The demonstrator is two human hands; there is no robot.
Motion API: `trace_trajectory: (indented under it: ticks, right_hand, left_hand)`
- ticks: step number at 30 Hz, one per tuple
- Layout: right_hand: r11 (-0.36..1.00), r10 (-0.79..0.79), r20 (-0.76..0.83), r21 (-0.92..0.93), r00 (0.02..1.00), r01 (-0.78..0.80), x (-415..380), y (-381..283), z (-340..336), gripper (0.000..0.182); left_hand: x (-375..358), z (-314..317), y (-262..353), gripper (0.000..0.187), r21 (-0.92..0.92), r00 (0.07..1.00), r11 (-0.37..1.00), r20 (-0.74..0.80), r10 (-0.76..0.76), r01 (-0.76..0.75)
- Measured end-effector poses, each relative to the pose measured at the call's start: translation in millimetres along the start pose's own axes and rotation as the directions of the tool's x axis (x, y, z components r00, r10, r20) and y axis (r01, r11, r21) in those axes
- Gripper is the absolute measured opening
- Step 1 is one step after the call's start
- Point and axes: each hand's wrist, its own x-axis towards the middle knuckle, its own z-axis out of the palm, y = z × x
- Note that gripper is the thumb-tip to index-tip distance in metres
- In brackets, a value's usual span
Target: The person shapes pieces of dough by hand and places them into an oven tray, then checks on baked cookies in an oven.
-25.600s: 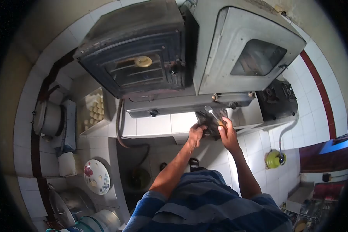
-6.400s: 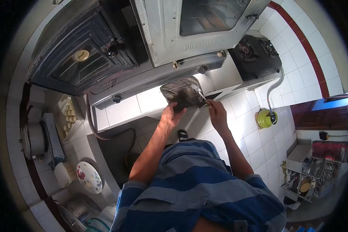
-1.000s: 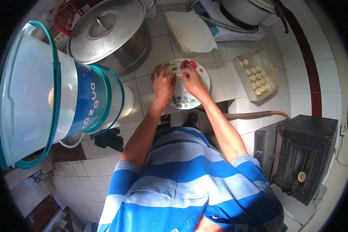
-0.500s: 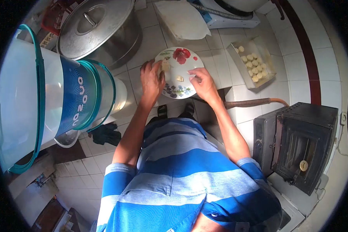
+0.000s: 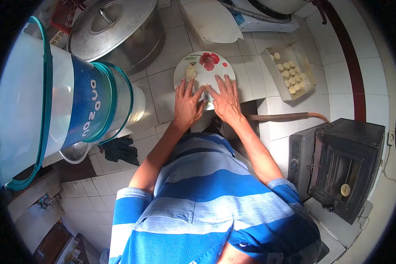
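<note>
A round white plate (image 5: pixel 228 68) with painted flowers lies in front of me on the tiled counter. My left hand (image 5: pixel 189 104) and my right hand (image 5: pixel 225 99) rest palm down over its near half, fingers stretched out. Their index fingertips nearly meet at the middle of the plate. The small dough piece seen there earlier is mostly hidden by the fingers. A larger lump of dough (image 5: pixel 190 71) sits on the plate's left side, just beyond my left fingertips.
To the right, a clear box (image 5: pixel 309 89) holds several dough balls (image 5: pixel 290 72). A big lidded metal pot (image 5: pixel 119 26) and a paper-covered box (image 5: pixel 211 20) stand behind the plate. White-and-blue buckets (image 5: pixel 59 99) are at left; a black toaster oven (image 5: pixel 347 163) is at right.
Both hands have moved inward and flattened, from curled fingers at the plate's sides to outstretched fingers over its middle. They now cover the small dough piece.
</note>
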Motion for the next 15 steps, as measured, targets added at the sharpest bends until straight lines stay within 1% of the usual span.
trace_trajectory:
  ticks: [3, 6, 8, 9, 11, 12, 14, 15]
  right_hand:
    - [1.0, -0.015, -0.017, -0.005, 1.0, 0.014, -2, 2, 3, 0.058]
    - [1.0, 0.001, 0.005, -0.021, 1.0, -0.001, -3, 2, 6, 0.054]
    - [0.995, 0.046, 0.004, 0.086, 0.999, -0.046, -3, 4, 11, 0.054]
    - [0.995, 0.043, 0.004, 0.088, 0.999, -0.043, -4, 5, 14, 0.054]
    - [0.982, 0.086, -0.105, 0.179, 0.991, -0.066, -6, 7, 21, 0.054]
    - [0.982, 0.086, -0.104, 0.179, 0.991, -0.066, -6, 6, 18, 0.054]
    - [0.995, 0.074, -0.044, 0.077, 0.996, -0.07, -8, 2, 13, 0.051]
    - [0.994, 0.075, -0.045, 0.077, 0.996, -0.072, -8, 3, 12, 0.051]
  left_hand:
    - [-2, 10, -2, 0.051, 0.052, 1.0, 0.999, 0.019, 0.016, -0.017]
    - [-2, 13, -4, 0.051, 0.077, 1.0, 0.997, 0.023, 0.02, -0.021]
    - [-1, 11, -2, 0.051, 0.09, 0.999, 0.996, 0.033, 0.016, -0.019]
    - [-1, 9, -2, 0.051, 0.101, 0.999, 0.995, 0.044, 0.011, -0.015]
    - [0, 5, 1, 0.05, 0.107, 0.999, 0.994, 0.043, 0.002, -0.006]
    - [0, 6, 1, 0.05, 0.111, 0.999, 0.994, 0.044, -0.004, -0.001]
    - [0, 9, 0, 0.05, 0.112, 0.999, 0.994, 0.046, -0.006, 0.001]
    - [1, 7, 1, 0.05, 0.114, 0.999, 0.993, 0.049, -0.007, 0.002]
